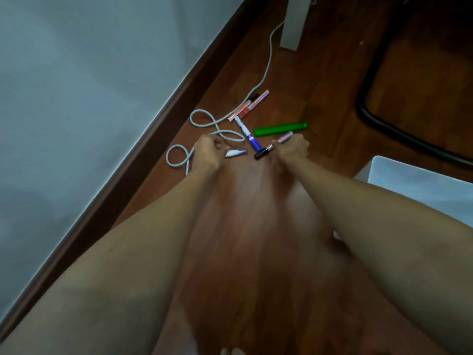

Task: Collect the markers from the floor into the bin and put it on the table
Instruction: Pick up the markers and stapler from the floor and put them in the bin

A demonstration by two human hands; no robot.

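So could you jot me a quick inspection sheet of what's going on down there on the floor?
Surface: wooden floor, beside a pale wall.
Job's things: several markers lie loose, among them a blue marker and a green marker; white bin at right.
Clutter: nothing seen.
Hands: left hand closed on a white marker; right hand closed on a pink marker.
Cables: grey cable looped along the wall.
Surroundings: white table leg, black chair base.

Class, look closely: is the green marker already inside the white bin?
No: the green marker lies on the wooden floor, apart from the white bin at the right.
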